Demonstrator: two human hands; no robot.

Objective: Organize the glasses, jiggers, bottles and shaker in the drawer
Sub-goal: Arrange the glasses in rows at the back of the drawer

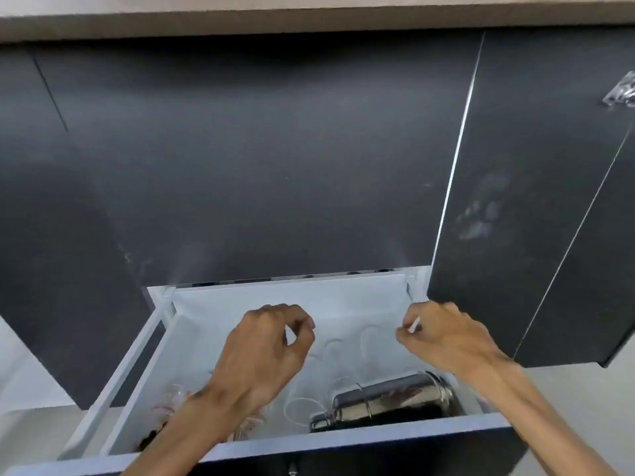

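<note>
A white drawer (275, 297) stands pulled out below me. A shiny metal shaker (388, 400) lies on its side near the drawer's front right. Clear glasses (347, 345) lie in the middle, hard to make out against the white lining, and another clear glass (299, 410) sits beside the shaker's cap. More glassware (171, 398) shows at the front left, partly hidden by my left forearm. My left hand (268, 341) hovers above the drawer with fingers curled and nothing in it. My right hand (443, 334) hovers at the right, fingers curled, pinching nothing I can make out.
Dark cabinet fronts (275, 149) rise behind the drawer, with a tall dark door (515, 201) at the right close to my right hand. The drawer's dark front panel (378, 441) is nearest me. A pale floor (20, 372) shows on both sides.
</note>
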